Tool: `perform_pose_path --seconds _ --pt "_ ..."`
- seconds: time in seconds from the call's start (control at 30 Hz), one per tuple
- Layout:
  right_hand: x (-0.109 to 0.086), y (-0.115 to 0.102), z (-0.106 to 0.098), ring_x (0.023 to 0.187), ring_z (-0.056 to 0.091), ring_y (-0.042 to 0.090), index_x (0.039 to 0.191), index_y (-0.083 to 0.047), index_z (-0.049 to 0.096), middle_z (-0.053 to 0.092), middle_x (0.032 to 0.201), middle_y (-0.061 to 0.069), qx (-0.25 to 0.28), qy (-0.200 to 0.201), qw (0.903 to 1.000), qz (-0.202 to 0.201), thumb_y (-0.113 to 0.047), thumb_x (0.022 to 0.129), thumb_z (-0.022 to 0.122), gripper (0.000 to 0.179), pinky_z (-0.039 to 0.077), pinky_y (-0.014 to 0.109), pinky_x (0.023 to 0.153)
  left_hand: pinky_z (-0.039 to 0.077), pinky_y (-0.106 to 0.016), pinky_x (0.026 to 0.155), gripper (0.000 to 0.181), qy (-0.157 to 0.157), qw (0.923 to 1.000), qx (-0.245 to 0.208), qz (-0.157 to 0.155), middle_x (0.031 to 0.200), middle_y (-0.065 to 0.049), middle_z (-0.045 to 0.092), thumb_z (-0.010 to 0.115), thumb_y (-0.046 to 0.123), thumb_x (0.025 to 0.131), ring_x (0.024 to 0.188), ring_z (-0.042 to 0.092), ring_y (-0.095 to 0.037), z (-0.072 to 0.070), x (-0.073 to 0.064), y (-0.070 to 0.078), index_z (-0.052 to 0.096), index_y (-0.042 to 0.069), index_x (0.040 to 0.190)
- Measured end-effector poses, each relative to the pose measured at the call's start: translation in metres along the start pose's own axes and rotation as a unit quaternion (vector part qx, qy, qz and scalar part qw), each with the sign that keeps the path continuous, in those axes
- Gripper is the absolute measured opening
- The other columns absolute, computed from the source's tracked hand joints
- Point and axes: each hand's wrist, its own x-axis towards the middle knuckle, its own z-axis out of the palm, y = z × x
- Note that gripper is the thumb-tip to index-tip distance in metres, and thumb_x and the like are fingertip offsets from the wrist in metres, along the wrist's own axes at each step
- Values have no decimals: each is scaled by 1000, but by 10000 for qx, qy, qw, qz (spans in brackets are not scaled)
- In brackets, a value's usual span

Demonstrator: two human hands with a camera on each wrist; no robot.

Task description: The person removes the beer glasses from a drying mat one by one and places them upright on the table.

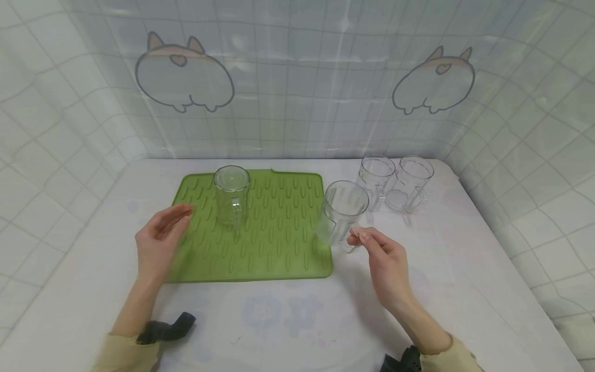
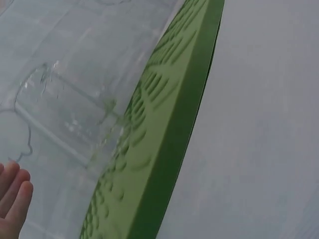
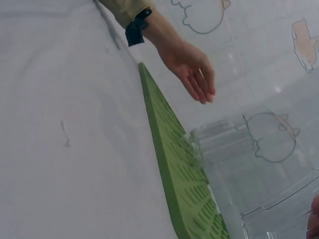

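Right grip [image 1: 387, 262] on glass mug [image 1: 340, 218]

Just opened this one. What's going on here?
A person's right hand holds a clear mug by its handle, at the mat's right edge. The left hand, empty, is at the left side of the green mat, near a second mug standing on it. Two more mugs stand on the table, right of the mat.
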Motion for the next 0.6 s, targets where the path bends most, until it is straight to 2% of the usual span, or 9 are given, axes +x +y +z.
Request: perform_pose_path --seconds 0.23,0.33,0.43,0.53,0.6 --pt "3 2 -8 92 64 20 109 13 67 72 88 1 102 102 9997 -196 -5 101 56 22 41 31 109 53 -4 86 42 474 9964 178 -681 113 11 73 72 11 92 101 66 4 -26 12 -14 61 0 132" --pt "4 3 -11 92 64 19 108 13 67 72 88 1 116 121 9995 -272 -4 101 55 22 41 31 109 52 -2 84 44 669 9910 551 -1019 116 11 72 71 11 93 98 65 8 -35 16 -21 59 2 134" --pt "5 3 -13 93 64 18 108 12 67 72 88 1 92 158 9994 -284 -5 101 55 22 39 31 109 49 -1 88 45 801 9785 1350 -1339 130 4 68 67 15 95 105 62 6 -44 21 -29 57 6 139" --pt "5 3 -14 92 64 19 108 13 67 72 87 1 77 203 9993 -313 -5 101 55 22 39 31 109 47 -2 94 48 806 9613 2135 -1541 142 -4 60 63 21 97 120 59 -5 -51 24 -37 54 10 143" --pt "5 3 -15 91 64 19 108 14 66 72 87 2 86 217 9991 -356 -4 101 55 23 40 31 107 46 -4 98 50 764 9542 2381 -1643 146 -7 56 62 23 97 128 56 -12 -54 25 -41 51 12 145"
